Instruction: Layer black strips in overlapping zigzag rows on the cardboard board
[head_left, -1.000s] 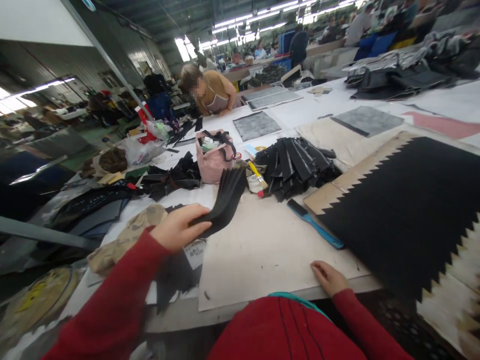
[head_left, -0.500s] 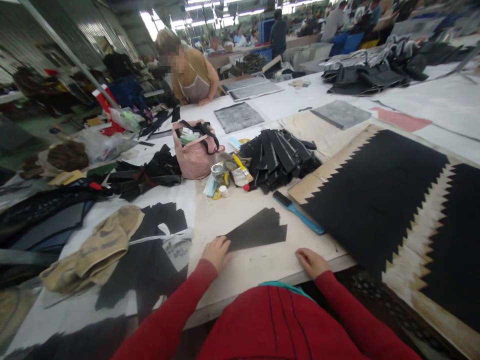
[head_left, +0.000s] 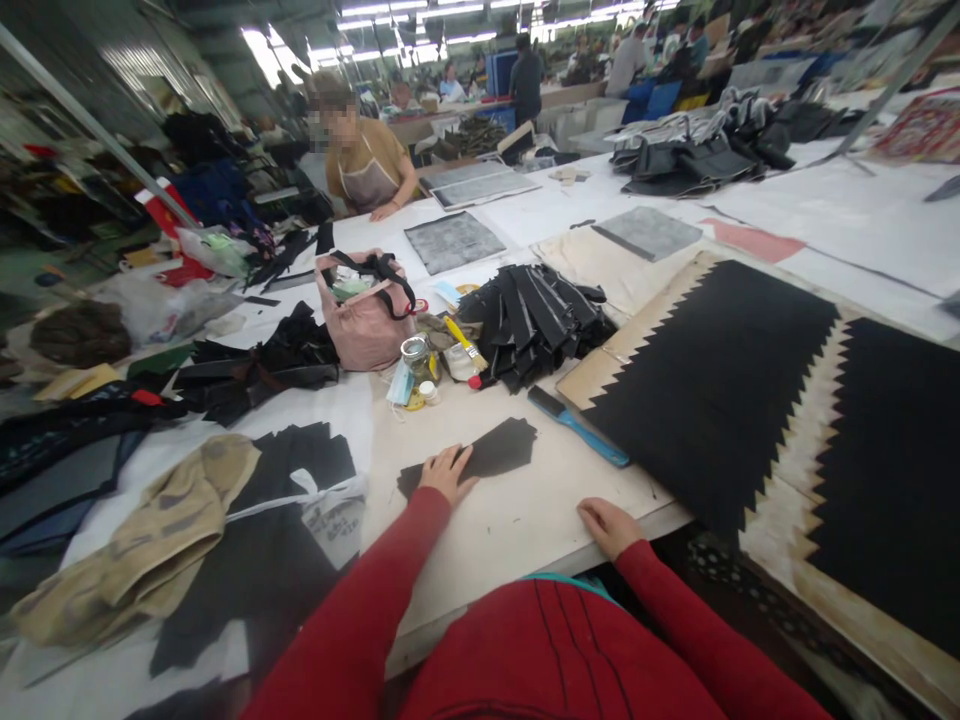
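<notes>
My left hand (head_left: pixel 448 474) lies flat with fingers spread on a small stack of black fabric pieces (head_left: pixel 504 446). The pieces are slightly fanned, and some ends stick out on both sides of the hand. Near the table's front edge rests my right hand (head_left: pixel 609 527), its fingers curled together and nothing visible in them. It is apart from the stack. Beyond it lies a blue-handled brush (head_left: pixel 589 434), against a board (head_left: pixel 571 384) bearing a large black sheet with zigzag edges (head_left: pixel 712 370).
Behind the stack stand a pink bag (head_left: pixel 364 325), a glass jar (head_left: pixel 414 352), a yellow-handled paintbrush (head_left: pixel 463 342) and a pile of black strips (head_left: pixel 536 320). Camouflage cloth (head_left: pixel 150 540) and tied black pieces (head_left: pixel 255 560) lie left. A co-worker (head_left: pixel 367 165) leans at the far table edge.
My left hand has moved from the left end of the black pieces onto their middle. The pieces now lie turned and less widely fanned. My right hand stays by the table edge.
</notes>
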